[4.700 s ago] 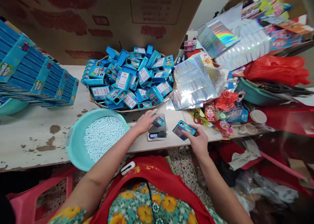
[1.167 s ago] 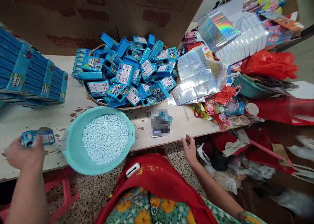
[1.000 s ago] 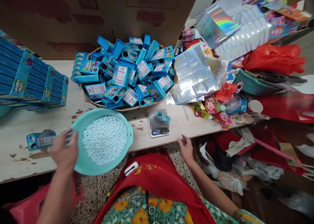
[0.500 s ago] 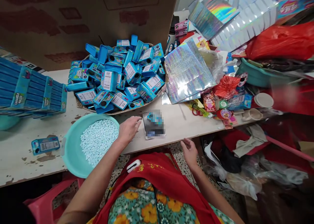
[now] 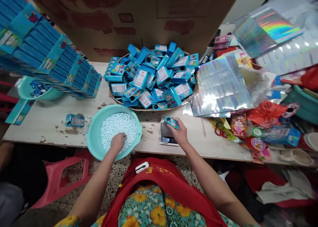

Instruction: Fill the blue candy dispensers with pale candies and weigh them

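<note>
Left hand (image 5: 118, 142) dipped into pellets (image 5: 129, 122), its grip impossible to tell; tin (image 5: 171, 122) grasped at scale (image 5: 165, 131) by right hand (image 5: 180, 132), forearm slanted inward; stained table (image 5: 56, 134) backed by carton (image 5: 146, 28).

Stacked blue display boxes (image 5: 53, 53), your left: "CARAMELO" on the front labels, second word soft. Heaped blue tins (image 5: 149, 79): white label panels, print too fine to read. Your red apron (image 5: 159, 177): yellow Chinese characters, creased. Scale (image 5: 165, 130): display lit, digits unreadable. Cardboard box (image 5: 146, 28): printed panel, too dim for you to read.
</note>
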